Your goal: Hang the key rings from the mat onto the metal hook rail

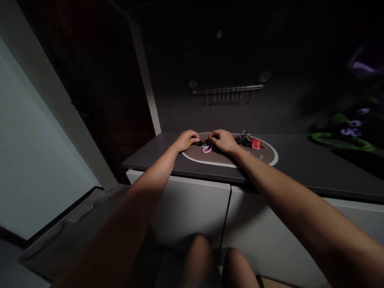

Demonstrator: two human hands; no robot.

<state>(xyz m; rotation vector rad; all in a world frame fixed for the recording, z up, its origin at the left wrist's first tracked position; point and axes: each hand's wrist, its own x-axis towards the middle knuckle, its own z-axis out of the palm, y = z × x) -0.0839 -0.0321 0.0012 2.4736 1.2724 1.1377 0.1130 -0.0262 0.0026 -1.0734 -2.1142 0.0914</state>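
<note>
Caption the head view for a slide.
Left hand and right hand at small dark items on an oval mat.

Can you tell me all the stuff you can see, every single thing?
Counter: one, dark grey, along the wall
Mat: one, brown with pale rim, on the counter
Pink loop: one, pink, between the hands
Small dark pieces: several, blackish, at the fingers
Key bunch: one, dark and metallic, mat's right
Tag: one, red, by the bunch
Rail: one, silvery, with hooks, on the wall
Flowers: several, purple, far right
Green ring: one, green, below the flowers
Cabinet doors: several, whitish, under the counter
Left hand, right hand: two, bare, over the mat
Knees: two, bare, below
</note>
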